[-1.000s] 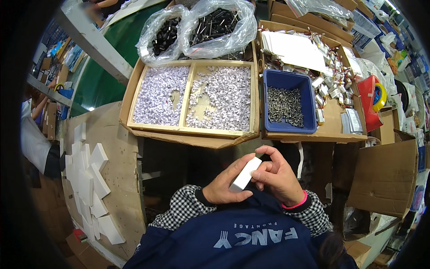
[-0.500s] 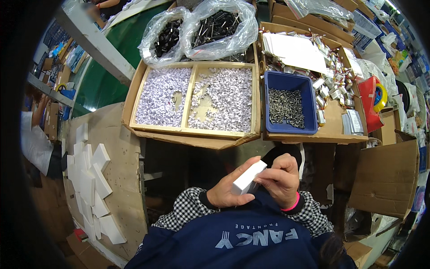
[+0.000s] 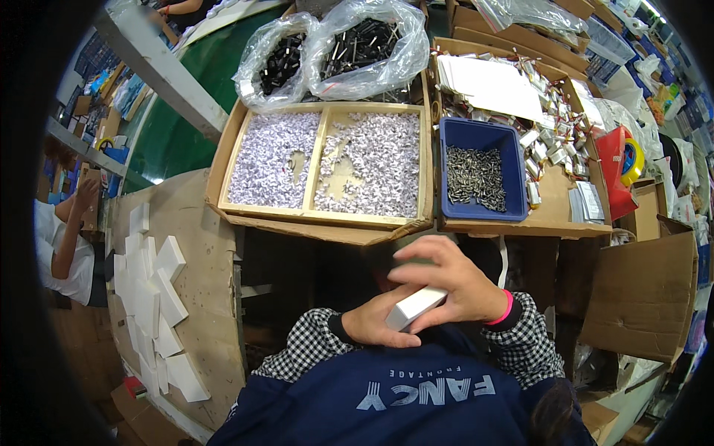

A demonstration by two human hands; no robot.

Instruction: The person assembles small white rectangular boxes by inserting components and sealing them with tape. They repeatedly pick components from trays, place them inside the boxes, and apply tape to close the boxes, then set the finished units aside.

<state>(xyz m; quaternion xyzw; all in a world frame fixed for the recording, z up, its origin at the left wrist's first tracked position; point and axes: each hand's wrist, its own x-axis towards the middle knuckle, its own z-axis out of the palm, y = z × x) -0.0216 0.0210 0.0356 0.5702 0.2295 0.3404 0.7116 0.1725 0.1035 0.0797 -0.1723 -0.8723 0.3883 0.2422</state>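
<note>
A heap of finished white boxes [image 3: 152,297] lies on the cardboard sheet [image 3: 204,245] at the person's left, so many are done; one more is in hand. Both hands hold a small white box [image 3: 415,307] close to the chest, below the worktable's near edge. The left hand [image 3: 379,327] cups it from beneath, fingers curled; the right hand [image 3: 454,286] presses its top, fingers bent and slightly spread.

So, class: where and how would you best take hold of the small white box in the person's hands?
Grip the white box across its two long narrow sides, near the upper right end that sticks out between the left hand and right hand. It is slim, oblong and tilted, so come from above right.
</note>
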